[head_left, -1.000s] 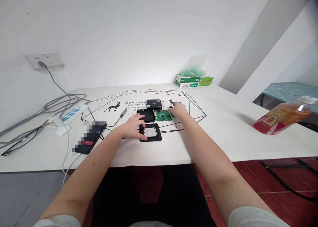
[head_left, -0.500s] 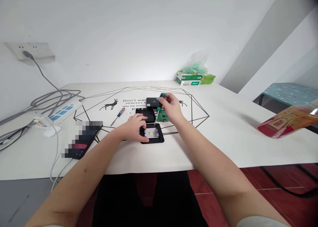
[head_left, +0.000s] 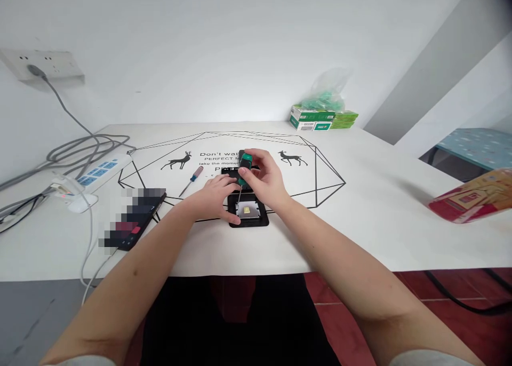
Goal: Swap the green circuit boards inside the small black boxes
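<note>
My right hand (head_left: 266,179) is wrapped round the green-and-black handle of a screwdriver (head_left: 245,163), held upright with its shaft pointing down. The shaft meets the upper left part of a square black plastic casing (head_left: 260,223). Inside that casing lies a silver metal plate (head_left: 252,213) with a small yellowish pad (head_left: 247,209) on it. My left hand (head_left: 214,198) grips the casing's left side, thumb on the lower edge and fingers bent near the top. Behind it sits another black casing part (head_left: 229,172), mostly hidden by my hands.
A second screwdriver (head_left: 192,180) lies left of my hands, with a phone (head_left: 140,216) nearer the left arm. A power strip (head_left: 106,168) and grey cables (head_left: 80,147) occupy the left. Boxes (head_left: 314,115) stand against the wall, and a bottle (head_left: 472,198) lies at the right.
My right hand and the screwdriver have moved left, from the casing's top edge area to its upper left part. The left hand stays on the casing. The view has shifted slightly.
</note>
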Demonstrator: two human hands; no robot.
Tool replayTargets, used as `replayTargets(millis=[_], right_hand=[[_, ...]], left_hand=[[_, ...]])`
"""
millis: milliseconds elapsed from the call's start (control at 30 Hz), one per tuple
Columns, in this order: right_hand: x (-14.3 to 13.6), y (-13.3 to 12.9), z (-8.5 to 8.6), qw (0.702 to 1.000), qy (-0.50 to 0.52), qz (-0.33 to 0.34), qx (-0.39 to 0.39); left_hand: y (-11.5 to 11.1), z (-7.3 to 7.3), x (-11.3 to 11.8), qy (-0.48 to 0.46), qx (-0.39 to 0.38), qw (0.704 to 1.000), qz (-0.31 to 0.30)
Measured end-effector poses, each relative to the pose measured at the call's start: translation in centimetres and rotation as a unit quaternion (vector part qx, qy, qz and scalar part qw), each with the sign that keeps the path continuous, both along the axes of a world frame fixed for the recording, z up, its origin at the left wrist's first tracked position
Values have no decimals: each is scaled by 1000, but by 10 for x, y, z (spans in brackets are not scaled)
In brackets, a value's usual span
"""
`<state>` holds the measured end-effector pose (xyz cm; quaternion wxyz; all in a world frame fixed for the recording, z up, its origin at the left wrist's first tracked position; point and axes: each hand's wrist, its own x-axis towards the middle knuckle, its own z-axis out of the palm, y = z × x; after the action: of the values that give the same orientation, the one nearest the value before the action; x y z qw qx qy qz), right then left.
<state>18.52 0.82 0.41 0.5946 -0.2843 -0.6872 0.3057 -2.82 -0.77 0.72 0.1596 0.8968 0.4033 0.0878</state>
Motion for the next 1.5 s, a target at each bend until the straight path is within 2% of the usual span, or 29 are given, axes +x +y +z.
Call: replayTargets(millis=[367, 500, 633, 767, 900, 1133, 1200, 1333, 1400, 1500], right_hand=[[-5, -2, -4, 1000, -2, -16, 22], [-6, -3, -2, 1000, -8, -12, 17], [-7, -5, 2, 999, -27, -9, 20], [-9, -4, 7, 1000, -10, 20, 13], [-9, -3, 12, 997, 30, 46, -58], [0, -1, 17, 977, 45, 176, -113], [3, 1, 16, 986, 31, 146, -80], [9, 4, 16, 999, -36, 26, 31], [12, 4, 16, 999, -38, 13, 32], [14, 2, 17, 1000, -8, 20, -6]], left_hand=[[-1, 4, 3, 24, -29, 999, 9], [2, 2, 4, 14, -53, 998, 19], [4, -3, 8, -4, -54, 999, 0], [3, -3, 9, 18, -74, 997, 2], [5, -1, 10, 20, -97, 995, 1], [3, 3, 12, 23, -103, 994, 11], [2, 4, 12, 24, -98, 995, 17], [3, 2, 10, 13, -67, 998, 5], [5, 0, 8, 8, -50, 999, -1], [6, 0, 5, 19, -46, 999, 12]])
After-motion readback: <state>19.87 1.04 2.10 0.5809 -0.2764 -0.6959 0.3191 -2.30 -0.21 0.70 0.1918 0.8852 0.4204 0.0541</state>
